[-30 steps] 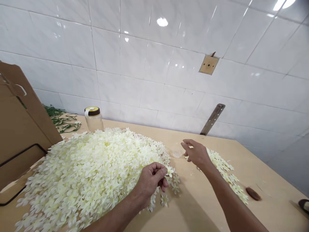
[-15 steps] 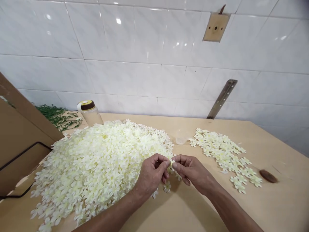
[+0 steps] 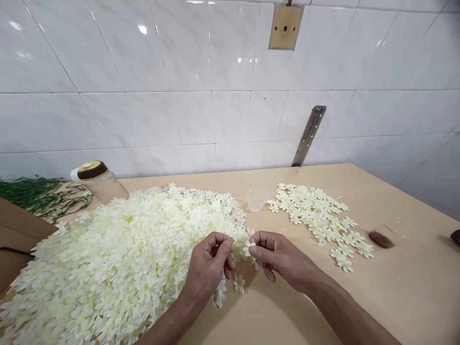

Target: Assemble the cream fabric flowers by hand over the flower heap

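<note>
Parted now, after meeting fingertip to fingertip half a second ago: at left, the left hand, thumb curled to forefinger beside the heap, grip too hidden to tell whether holding anything; just right, one cream flower, pinched by thumb and forefinger of the right hand, so now in that hand alone. Across the pale wood-toned tabletop, from left: brown cardboard, tangled green stems, a clear jar with brown-and-yellow lid, a large heap of cream flowers, a small clear plastic piece, a thinner spread of flowers, and a dark brown oval. Behind, on a white tiled wall: a yellowish square plate, high up; rightward, a slanting perforated metal strip.
</note>
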A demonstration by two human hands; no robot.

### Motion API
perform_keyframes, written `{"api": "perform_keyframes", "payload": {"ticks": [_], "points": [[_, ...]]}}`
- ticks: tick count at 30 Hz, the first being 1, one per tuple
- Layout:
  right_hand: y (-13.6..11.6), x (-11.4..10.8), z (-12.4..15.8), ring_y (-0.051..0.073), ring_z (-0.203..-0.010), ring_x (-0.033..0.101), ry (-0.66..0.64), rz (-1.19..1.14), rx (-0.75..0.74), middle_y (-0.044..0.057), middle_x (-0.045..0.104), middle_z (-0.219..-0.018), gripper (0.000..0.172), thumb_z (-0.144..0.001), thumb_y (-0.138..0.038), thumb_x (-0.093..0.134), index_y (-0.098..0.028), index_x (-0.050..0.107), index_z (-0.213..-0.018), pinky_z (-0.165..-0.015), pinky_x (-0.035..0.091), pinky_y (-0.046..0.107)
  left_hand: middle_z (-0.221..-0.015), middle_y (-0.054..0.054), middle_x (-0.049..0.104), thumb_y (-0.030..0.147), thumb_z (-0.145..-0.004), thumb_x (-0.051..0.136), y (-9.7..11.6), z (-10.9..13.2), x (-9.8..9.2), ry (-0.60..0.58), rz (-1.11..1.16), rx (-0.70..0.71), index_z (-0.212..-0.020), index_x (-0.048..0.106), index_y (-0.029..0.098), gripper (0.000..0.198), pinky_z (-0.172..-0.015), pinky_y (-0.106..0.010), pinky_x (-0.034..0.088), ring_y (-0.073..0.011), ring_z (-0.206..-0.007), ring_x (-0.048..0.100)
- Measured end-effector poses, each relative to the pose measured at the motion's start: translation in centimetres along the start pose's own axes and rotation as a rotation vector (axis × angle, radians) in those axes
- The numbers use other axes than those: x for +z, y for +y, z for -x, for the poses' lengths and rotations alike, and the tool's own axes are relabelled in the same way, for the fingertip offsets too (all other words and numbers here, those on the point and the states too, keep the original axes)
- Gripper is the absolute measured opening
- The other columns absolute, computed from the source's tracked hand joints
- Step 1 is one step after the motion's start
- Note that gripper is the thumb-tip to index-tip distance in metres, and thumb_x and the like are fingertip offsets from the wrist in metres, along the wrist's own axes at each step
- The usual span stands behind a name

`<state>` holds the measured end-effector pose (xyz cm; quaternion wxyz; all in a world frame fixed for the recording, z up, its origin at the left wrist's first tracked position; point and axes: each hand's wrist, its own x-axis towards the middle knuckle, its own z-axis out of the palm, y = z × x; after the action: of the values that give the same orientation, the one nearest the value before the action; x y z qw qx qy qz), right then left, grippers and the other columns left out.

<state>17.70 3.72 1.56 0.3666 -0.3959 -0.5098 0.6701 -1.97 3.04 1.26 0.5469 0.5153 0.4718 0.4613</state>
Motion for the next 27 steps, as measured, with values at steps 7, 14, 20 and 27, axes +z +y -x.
{"api": "perform_keyframes", "payload": {"ticks": [7, 14, 20, 27], "points": [[0.19, 0.98, 0.19, 0.008, -0.049, 0.045, -0.063, -0.066, -0.004, -0.006, 0.050, -0.062, 0.037, -0.076, -0.045, 0.080, -0.018, 0.055, -0.082, -0.041, 0.041, 0.019, -0.054, -0.001, 0.062, 0.052, -0.081, 0.068, -0.16, 0.24, 0.52, -0.172, 0.011, -0.098, -0.088, 0.064, 0.014, 0.039, -0.047, -0.025, 0.050, -0.0141, -0.046, 0.059], [0.50, 0.95, 0.06, 0.008, -0.047, 0.046, -0.067, -0.087, -0.005, -0.006, 0.052, -0.057, 0.037, -0.075, -0.043, 0.081, -0.017, 0.055, -0.084, -0.038, 0.042, 0.019, -0.054, -0.002, 0.062, 0.054, -0.079, 0.070, -0.55, 0.22, 0.54, -0.179, 0.050, -0.118, -0.081, 0.064, 0.014, 0.041, -0.045, -0.024, 0.049, -0.0128, -0.044, 0.058], [0.32, 1.00, 0.03, 0.009, -0.053, 0.049, -0.019, -0.069, -0.015, -0.004, 0.054, -0.064, 0.039, -0.072, -0.043, 0.083, -0.017, 0.057, -0.084, -0.043, 0.044, 0.020, -0.054, -0.001, 0.062, 0.055, -0.080, 0.068, -0.66, 0.21, 0.49, -0.158, 0.017, -0.109, -0.078, 0.062, 0.014, 0.042, -0.045, -0.023, 0.048, -0.0120, -0.043, 0.057], [-0.01, 0.85, -0.01, 0.005, -0.048, 0.038, 0.128, -0.053, -0.022, -0.005, 0.051, -0.065, 0.037, -0.073, -0.044, 0.082, -0.017, 0.060, -0.085, -0.038, 0.032, 0.017, -0.053, -0.001, 0.063, 0.051, -0.080, 0.068, -0.29, 0.19, 0.59, -0.156, 0.031, -0.115, -0.078, 0.058, 0.015, 0.037, -0.044, -0.022, 0.046, -0.0116, -0.041, 0.055]]}}
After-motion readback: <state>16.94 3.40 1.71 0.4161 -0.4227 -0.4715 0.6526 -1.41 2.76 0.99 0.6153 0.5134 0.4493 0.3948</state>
